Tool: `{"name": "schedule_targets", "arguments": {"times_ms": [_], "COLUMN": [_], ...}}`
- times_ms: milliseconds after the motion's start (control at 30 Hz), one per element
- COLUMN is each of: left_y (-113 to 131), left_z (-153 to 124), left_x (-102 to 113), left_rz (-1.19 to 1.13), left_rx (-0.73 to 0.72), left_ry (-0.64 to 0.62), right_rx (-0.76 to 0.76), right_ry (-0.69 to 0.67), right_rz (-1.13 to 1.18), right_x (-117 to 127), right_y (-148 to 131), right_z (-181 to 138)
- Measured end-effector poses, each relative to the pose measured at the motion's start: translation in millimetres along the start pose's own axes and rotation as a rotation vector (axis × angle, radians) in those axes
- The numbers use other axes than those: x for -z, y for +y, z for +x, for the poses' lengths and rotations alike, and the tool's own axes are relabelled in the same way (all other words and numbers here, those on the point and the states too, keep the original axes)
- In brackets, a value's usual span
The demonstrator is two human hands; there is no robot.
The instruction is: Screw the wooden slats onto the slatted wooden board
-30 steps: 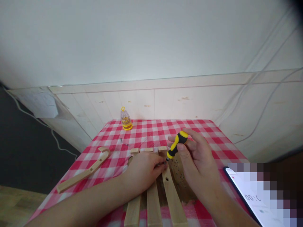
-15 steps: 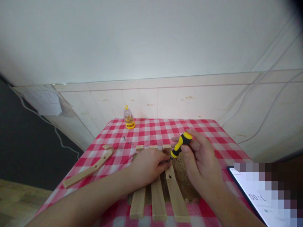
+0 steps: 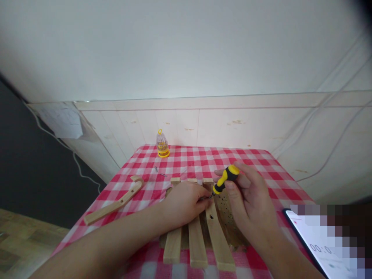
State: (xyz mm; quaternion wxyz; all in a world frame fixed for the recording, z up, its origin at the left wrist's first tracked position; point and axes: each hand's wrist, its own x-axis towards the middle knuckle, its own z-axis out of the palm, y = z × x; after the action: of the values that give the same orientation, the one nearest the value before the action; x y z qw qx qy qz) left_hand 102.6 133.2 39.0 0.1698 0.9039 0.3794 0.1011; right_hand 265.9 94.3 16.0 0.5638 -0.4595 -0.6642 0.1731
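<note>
My right hand [image 3: 252, 201] is closed around a yellow and black screwdriver [image 3: 224, 179], tilted with its tip down to the left. At that tip, my left hand [image 3: 186, 205] pinches a small metal screw [image 3: 205, 198], partly hidden by the fingers. Both hands are over the right one of three pale wooden hook-shaped pieces [image 3: 222, 250], which shows a dark hole [image 3: 211, 217]. The wooden pieces lie side by side on a brown board [image 3: 228, 211] dotted with small holes. My left hand and wrist cover the upper parts of the other two.
Another wooden hook piece [image 3: 116, 203] with two holes lies to the left. Two loose screws [image 3: 163, 174] rest farther back. A yellow-based bit holder [image 3: 162, 145] stands near the wall. A phone [image 3: 312, 242] with a lit screen sits at the right. A red-and-white checked cloth [image 3: 192, 158] covers the table.
The whole view has shifted slightly, so the things appear a little farther right. Both hands keep nearly the same pose, the screwdriver tip still by the left fingertips.
</note>
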Motion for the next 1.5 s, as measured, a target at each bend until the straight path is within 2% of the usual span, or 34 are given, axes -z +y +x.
{"name": "schedule_targets", "arguments": {"times_ms": [133,233,400,633,767,933,1033,1233,1333,1400,1500], "left_y": [0.5,0.1,-1.2,-0.1,0.6,-0.1,-0.4,3.2,5.3,5.5,4.5], "left_z": [0.0,-0.4,-0.9,0.8,1.3,1.0,1.0,0.6,-0.8,-1.4,-1.1], "left_x": [-1.2,-2.2,-3.0,-2.9,-2.3,-4.6,-5.6,-2.3,-3.0,-4.4,-5.4], "left_rz": [0.034,0.019,0.005,0.022,0.007,-0.009,-0.013,-0.011,-0.016,-0.015,-0.023], "left_rx": [0.026,0.035,0.025,0.063,0.072,0.072,0.074,0.103,0.140,0.169,0.149], "left_ry": [0.023,0.040,0.026,0.013,-0.005,-0.001,0.019,-0.004,0.025,0.044,0.042], "right_rx": [0.120,0.202,0.227,0.171,0.210,0.321,0.312,0.346,0.329,0.263,0.168], "right_ry": [-0.038,-0.002,0.049,0.156,0.054,0.118,0.122,-0.011,0.077,0.128,0.120], "right_rz": [-0.212,-0.281,-0.295,-0.117,-0.227,-0.347,-0.343,-0.318,-0.347,-0.353,-0.290], "right_x": [4.1,9.7,15.1,7.6,11.0,10.6,9.4,15.2,13.7,11.6,9.8], "right_y": [-3.0,-8.8,-14.0,-7.2,-16.8,-23.6,-22.7,-24.3,-24.2,-23.3,-21.2], "right_z": [3.2,6.9,12.3,11.1,9.1,11.8,14.3,15.2,16.1,16.8,16.3]}}
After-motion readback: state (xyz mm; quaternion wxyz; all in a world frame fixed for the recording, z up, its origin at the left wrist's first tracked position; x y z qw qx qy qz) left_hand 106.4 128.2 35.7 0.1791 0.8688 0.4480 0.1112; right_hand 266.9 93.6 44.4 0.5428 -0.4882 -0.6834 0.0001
